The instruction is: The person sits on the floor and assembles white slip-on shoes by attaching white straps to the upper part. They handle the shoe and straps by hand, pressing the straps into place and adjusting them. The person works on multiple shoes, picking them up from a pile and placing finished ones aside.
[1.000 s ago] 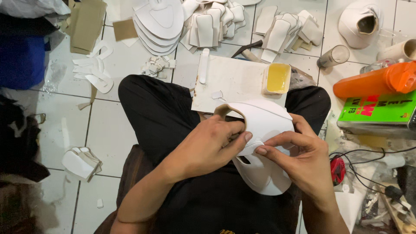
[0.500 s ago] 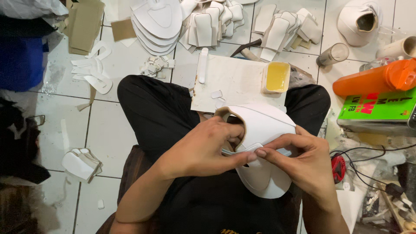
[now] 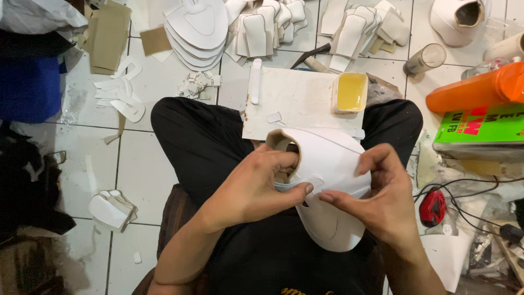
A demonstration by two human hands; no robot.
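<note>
White curved shoe upper (image 3: 333,196) rests on the lap below a white board (image 3: 297,104) bearing a yellow glue tub (image 3: 350,92); left hand (image 3: 256,183) and right hand (image 3: 382,196) pinch it.

white shoe upper (image 3: 330,180): part hidden by hands | orange bottle (image 3: 480,90): cut by right edge

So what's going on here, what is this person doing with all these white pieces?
A person sits on a tiled floor and holds a white shoe upper over their lap. The left hand grips it at the opening, fingers tucked inside, while the right hand pinches a small white tab against its side. A white board rests on the knees with a little tub of yellow glue on it. Stacks of cut white pieces lie beyond.
</note>
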